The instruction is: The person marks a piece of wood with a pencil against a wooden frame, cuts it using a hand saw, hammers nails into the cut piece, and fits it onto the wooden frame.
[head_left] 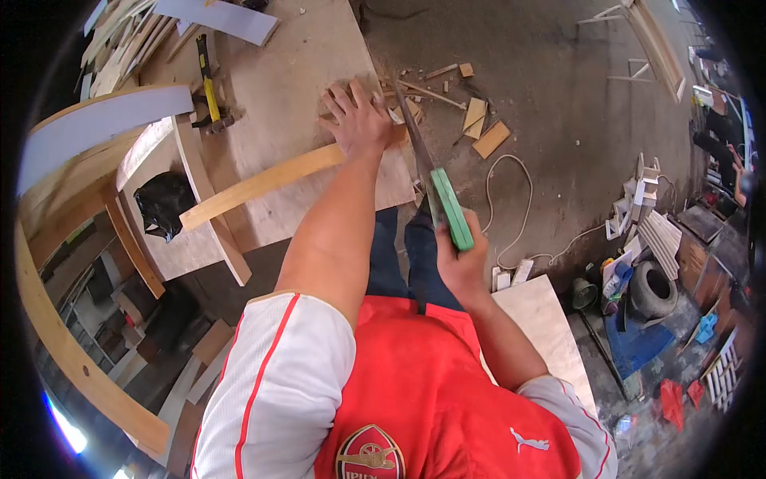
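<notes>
My left hand (357,120) lies with its fingers spread on a long wooden strip (271,182), near the right edge of the plywood worktop (279,88). The strip runs from the lower left to the worktop's edge. In my right hand (463,251) is the green handle of a handsaw (452,209). The saw's blade points up and away from me, beside the strip's right end, just past the worktop's edge. Whether the teeth touch the wood cannot be made out.
A yellow and black hammer (209,84) lies on the worktop, left of my hand. A wooden frame (92,371) stands at the left, near a black bag (165,203). Wood offcuts (491,139) and a cable (530,191) lie on the floor. A person (722,128) is at the far right.
</notes>
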Demonstrator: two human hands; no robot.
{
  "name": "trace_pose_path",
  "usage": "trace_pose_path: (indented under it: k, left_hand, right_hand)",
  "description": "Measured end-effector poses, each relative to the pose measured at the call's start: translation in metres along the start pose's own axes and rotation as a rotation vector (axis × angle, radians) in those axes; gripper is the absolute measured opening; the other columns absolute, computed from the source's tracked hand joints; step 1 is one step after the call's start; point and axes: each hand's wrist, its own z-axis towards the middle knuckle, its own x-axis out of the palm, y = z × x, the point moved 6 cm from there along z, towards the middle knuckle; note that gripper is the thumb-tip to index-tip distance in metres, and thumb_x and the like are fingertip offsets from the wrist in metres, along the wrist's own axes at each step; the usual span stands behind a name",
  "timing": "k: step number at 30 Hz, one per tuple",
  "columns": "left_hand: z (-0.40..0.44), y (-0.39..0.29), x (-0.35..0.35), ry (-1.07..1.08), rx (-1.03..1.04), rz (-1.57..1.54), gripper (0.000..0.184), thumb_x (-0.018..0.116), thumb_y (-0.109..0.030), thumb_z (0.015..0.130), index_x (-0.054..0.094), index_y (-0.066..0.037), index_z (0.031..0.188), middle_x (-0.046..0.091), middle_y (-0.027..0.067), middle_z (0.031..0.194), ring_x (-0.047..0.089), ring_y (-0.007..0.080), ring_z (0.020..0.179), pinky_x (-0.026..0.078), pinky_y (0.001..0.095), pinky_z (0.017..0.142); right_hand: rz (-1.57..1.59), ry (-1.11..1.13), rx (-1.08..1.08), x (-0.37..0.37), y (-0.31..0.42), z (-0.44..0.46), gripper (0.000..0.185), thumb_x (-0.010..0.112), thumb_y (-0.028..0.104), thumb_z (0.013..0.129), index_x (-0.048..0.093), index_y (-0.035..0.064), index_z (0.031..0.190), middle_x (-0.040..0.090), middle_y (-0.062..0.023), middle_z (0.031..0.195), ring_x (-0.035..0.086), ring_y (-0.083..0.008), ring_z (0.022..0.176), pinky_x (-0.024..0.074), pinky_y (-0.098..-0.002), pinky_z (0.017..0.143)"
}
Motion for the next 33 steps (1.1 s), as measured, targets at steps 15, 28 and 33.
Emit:
trace_pose_path:
  k: [15, 28, 33]
  left_hand:
    - [-0.006, 0.001, 0.001, 0.035, 0.006, 0.017, 0.061, 0.036, -0.043, 0.107, 0.03, -0.014, 0.16, 0.016, 0.0191, 0.17, 0.007, 0.0416, 0.158, 0.015, 0.072, 0.119]
    - [-0.004, 0.0, 0.0, 0.049, -0.012, 0.023, 0.062, 0.034, -0.042, 0.108, 0.028, -0.014, 0.163, 0.016, 0.0199, 0.17, 0.007, 0.0421, 0.158, 0.014, 0.0734, 0.118]
    - [-0.012, 0.002, 0.001, 0.061, 0.004, 0.001, 0.061, 0.033, -0.043, 0.108, 0.028, -0.015, 0.162, 0.015, 0.02, 0.17, 0.006, 0.0427, 0.158, 0.014, 0.0744, 0.118]
  right_hand:
    - [-0.007, 0.061, 0.2, 0.018, -0.022, 0.025, 0.013, 0.069, 0.007, 0.092, 0.061, 0.0002, 0.1, 0.063, -0.0185, 0.073, 0.071, -0.0268, 0.071, 0.0487, -0.0411, 0.062]
    - [0.028, -0.005, 0.057, 0.031, -0.032, 0.034, 0.024, 0.067, 0.006, 0.094, 0.066, -0.0024, 0.117, 0.072, -0.0175, 0.095, 0.069, -0.0224, 0.092, 0.0528, -0.0363, 0.082]
    - [0.091, 0.074, 0.194, 0.025, -0.015, 0.035, 0.016, 0.067, 0.008, 0.094, 0.063, -0.0044, 0.103, 0.068, -0.0201, 0.084, 0.064, -0.0194, 0.078, 0.0506, -0.0371, 0.071]
